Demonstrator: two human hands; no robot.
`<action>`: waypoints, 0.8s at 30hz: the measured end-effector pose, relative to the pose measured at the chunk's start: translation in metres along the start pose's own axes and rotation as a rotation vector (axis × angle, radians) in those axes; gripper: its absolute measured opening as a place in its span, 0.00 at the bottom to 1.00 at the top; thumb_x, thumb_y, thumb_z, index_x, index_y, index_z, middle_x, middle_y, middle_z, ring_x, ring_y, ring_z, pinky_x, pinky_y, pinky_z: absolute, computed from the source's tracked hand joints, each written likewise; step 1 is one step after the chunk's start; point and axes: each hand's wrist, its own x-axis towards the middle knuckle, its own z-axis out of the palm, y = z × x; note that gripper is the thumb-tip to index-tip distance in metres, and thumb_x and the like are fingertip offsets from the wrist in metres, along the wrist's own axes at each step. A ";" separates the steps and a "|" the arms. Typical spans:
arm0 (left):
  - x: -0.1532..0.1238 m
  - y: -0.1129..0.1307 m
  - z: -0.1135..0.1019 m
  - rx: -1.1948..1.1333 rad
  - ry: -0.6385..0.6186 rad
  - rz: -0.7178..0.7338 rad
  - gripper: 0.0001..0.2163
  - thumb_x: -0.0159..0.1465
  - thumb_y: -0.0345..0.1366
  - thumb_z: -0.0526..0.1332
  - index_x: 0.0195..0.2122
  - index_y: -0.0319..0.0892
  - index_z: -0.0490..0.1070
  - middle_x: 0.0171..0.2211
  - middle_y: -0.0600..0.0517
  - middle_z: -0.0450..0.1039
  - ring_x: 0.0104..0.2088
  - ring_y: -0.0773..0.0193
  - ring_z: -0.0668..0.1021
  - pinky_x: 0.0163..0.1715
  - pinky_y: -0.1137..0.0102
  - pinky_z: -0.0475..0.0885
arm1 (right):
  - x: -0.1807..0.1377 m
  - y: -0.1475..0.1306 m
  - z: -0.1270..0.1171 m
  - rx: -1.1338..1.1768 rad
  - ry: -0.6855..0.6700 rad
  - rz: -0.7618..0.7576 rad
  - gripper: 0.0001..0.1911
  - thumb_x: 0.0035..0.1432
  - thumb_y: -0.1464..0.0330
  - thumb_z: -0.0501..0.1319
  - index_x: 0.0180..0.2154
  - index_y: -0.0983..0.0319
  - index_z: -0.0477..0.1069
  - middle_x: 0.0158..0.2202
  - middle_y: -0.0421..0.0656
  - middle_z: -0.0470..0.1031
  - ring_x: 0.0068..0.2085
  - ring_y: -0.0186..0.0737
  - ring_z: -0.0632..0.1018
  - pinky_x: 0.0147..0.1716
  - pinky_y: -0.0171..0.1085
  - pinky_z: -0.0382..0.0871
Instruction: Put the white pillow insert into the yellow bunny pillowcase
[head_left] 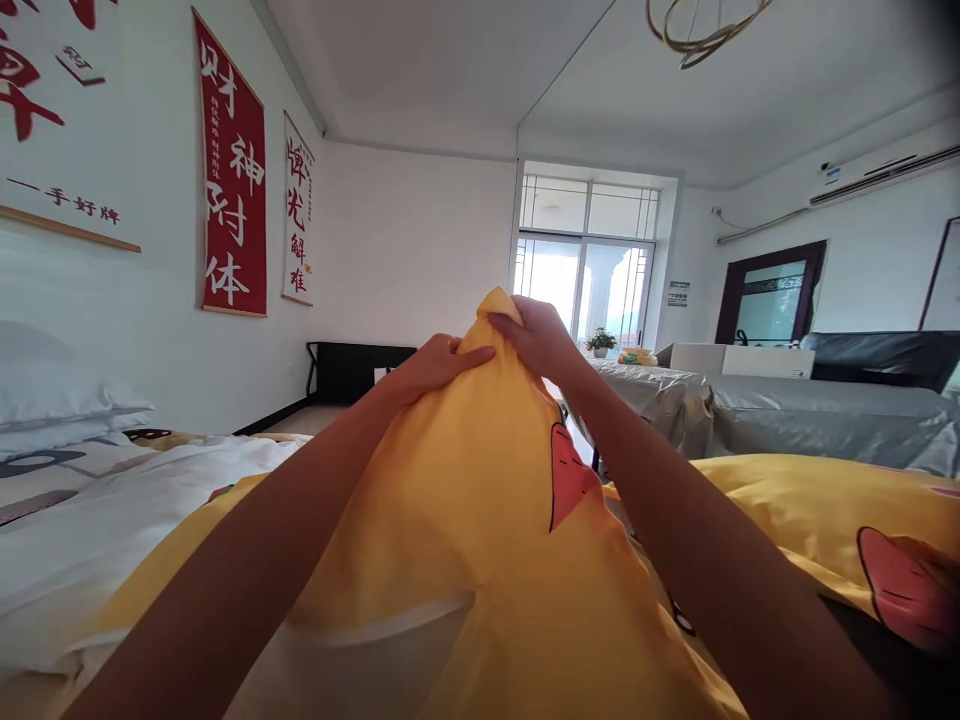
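Note:
A yellow duvet cover [465, 500] with a red cartoon print is lifted up in front of me over the bed. My left hand [435, 362] is closed on its raised corner from the left. My right hand [536, 335] grips the same corner from the right, fingers pressed into the cloth. Both arms stretch forward. A white inner quilt [375, 625] shows at the cover's lower opening. More of the yellow cover [825, 515] lies spread to the right.
White bedding and pillows [67, 410] lie at the left by a wall with red and white scrolls [232, 170]. Grey-covered furniture [787, 410] stands at the right. A balcony door [585, 285] and a potted plant [600, 341] are straight ahead.

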 end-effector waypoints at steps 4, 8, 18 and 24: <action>0.008 0.010 0.010 -0.061 0.022 0.009 0.18 0.50 0.50 0.67 0.33 0.40 0.73 0.34 0.49 0.76 0.31 0.61 0.77 0.29 0.71 0.69 | -0.008 0.006 -0.017 -0.091 0.146 0.153 0.12 0.56 0.64 0.58 0.26 0.64 0.65 0.25 0.39 0.66 0.28 0.32 0.65 0.28 0.34 0.57; 0.015 0.016 0.015 0.084 0.119 0.012 0.14 0.57 0.47 0.61 0.26 0.40 0.69 0.27 0.51 0.72 0.26 0.65 0.73 0.26 0.72 0.66 | -0.050 0.013 -0.018 -0.003 0.164 0.442 0.18 0.55 0.52 0.59 0.32 0.62 0.67 0.28 0.43 0.72 0.30 0.38 0.71 0.27 0.36 0.61; 0.038 -0.006 0.044 0.339 0.356 0.017 0.12 0.63 0.40 0.53 0.24 0.41 0.60 0.27 0.49 0.68 0.27 0.64 0.72 0.27 0.70 0.64 | -0.131 0.056 0.025 0.202 0.098 0.489 0.19 0.51 0.53 0.58 0.34 0.63 0.68 0.34 0.45 0.75 0.34 0.42 0.73 0.30 0.36 0.66; 0.035 0.001 0.025 0.041 0.137 0.064 0.16 0.56 0.48 0.63 0.26 0.39 0.66 0.25 0.51 0.69 0.23 0.67 0.71 0.22 0.73 0.64 | -0.148 0.052 0.013 0.579 -0.039 0.674 0.24 0.46 0.48 0.63 0.33 0.62 0.69 0.33 0.45 0.76 0.35 0.44 0.76 0.32 0.37 0.70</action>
